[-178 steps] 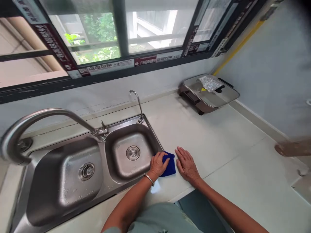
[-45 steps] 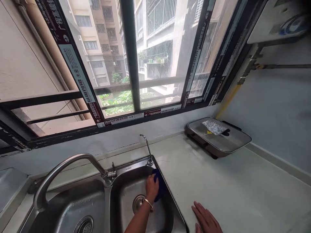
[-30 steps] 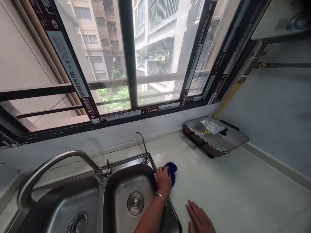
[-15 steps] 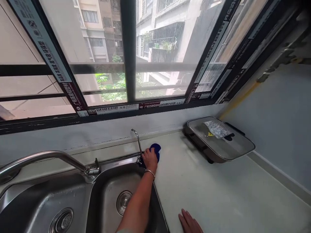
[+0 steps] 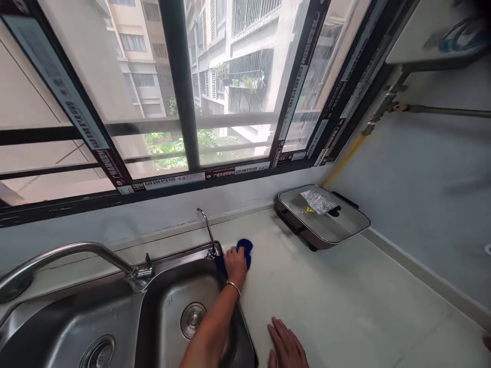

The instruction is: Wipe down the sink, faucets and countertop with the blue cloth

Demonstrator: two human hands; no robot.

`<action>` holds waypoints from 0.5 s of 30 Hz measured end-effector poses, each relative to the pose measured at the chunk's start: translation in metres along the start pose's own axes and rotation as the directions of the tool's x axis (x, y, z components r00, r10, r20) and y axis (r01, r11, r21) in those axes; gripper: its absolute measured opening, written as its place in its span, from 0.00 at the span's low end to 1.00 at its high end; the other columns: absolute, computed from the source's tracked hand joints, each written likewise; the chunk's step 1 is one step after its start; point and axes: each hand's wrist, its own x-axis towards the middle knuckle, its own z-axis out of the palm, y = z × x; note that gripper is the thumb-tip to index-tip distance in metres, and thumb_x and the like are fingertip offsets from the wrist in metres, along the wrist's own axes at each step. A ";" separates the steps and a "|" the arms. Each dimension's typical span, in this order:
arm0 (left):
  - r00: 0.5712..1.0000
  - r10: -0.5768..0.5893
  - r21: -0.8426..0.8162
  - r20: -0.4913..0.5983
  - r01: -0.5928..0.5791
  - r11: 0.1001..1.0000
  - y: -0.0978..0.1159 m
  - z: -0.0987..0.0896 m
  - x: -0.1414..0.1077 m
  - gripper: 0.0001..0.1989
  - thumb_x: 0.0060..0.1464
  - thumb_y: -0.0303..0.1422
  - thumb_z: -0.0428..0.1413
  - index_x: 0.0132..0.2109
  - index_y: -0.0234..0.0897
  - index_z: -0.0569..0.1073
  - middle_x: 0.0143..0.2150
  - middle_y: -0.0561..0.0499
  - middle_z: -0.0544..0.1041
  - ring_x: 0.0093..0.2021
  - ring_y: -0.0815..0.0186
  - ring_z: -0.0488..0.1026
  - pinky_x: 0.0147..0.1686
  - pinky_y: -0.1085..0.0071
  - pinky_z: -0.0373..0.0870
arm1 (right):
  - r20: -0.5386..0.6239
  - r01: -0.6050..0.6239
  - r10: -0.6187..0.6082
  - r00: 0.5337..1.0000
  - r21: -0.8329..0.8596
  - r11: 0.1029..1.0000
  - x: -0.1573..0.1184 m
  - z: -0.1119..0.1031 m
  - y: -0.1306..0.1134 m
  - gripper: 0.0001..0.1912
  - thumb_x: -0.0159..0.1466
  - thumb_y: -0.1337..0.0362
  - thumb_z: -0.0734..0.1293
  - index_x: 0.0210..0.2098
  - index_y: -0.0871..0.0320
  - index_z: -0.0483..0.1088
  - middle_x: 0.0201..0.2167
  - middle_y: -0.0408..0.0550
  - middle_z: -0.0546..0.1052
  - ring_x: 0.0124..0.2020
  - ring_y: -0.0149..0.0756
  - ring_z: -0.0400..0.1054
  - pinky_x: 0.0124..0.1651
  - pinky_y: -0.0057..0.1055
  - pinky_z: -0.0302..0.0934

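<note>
My left hand (image 5: 235, 265), with a bracelet (image 5: 233, 288) at the wrist, is closed over a dark blue cloth (image 5: 244, 247). It presses the cloth down at the back right corner of the steel sink (image 5: 245, 327), partly on the rim and partly on the pale countertop (image 5: 326, 301). Just left of the cloth rises a thin curved tap (image 5: 207, 225). My right hand (image 5: 287, 345) lies on the countertop to the right of the sink, fingers stretched out, holding nothing; its lower part is cut off by the frame's edge.
A large faucet (image 5: 84, 248) arches over the left basin (image 5: 57, 332). An electric pan with a glass lid (image 5: 326, 220) sits at the back right, a silvery packet (image 5: 320, 202) on top. Behind runs a black-framed window (image 5: 184, 92); a yellow pipe (image 5: 347, 156) descends the corner.
The view has turned to the right. My left hand has slid the cloth slightly toward me along the sink's corner. More of my right hand now shows on the countertop.
</note>
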 end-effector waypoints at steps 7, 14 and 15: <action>0.983 0.113 -0.143 0.144 -0.092 0.985 0.035 -0.011 -0.122 0.17 0.57 0.31 0.51 0.52 0.42 0.72 0.52 0.41 0.73 0.53 0.53 0.69 0.56 0.54 0.62 | -0.199 -0.154 0.200 0.959 0.223 0.962 -0.009 0.010 0.012 0.28 0.70 0.64 0.53 0.69 0.54 0.51 0.58 0.57 0.72 0.56 0.45 0.70 0.51 0.40 0.72; 0.891 0.342 -0.743 0.300 -0.007 0.670 0.039 -0.042 -0.199 0.43 0.46 0.38 0.60 0.68 0.39 0.55 0.67 0.39 0.63 0.65 0.52 0.62 0.65 0.51 0.62 | -0.281 -0.146 0.158 0.947 0.062 0.987 -0.005 -0.013 0.031 0.32 0.69 0.58 0.54 0.70 0.59 0.46 0.64 0.64 0.62 0.62 0.57 0.62 0.53 0.52 0.67; 0.905 0.334 -0.798 0.265 0.011 0.603 0.028 -0.051 -0.207 0.41 0.47 0.35 0.58 0.68 0.39 0.55 0.67 0.39 0.63 0.65 0.55 0.63 0.64 0.55 0.64 | -0.223 -0.079 0.084 0.971 0.032 0.996 0.002 -0.021 0.027 0.33 0.68 0.58 0.56 0.70 0.57 0.46 0.66 0.63 0.61 0.64 0.57 0.58 0.56 0.55 0.63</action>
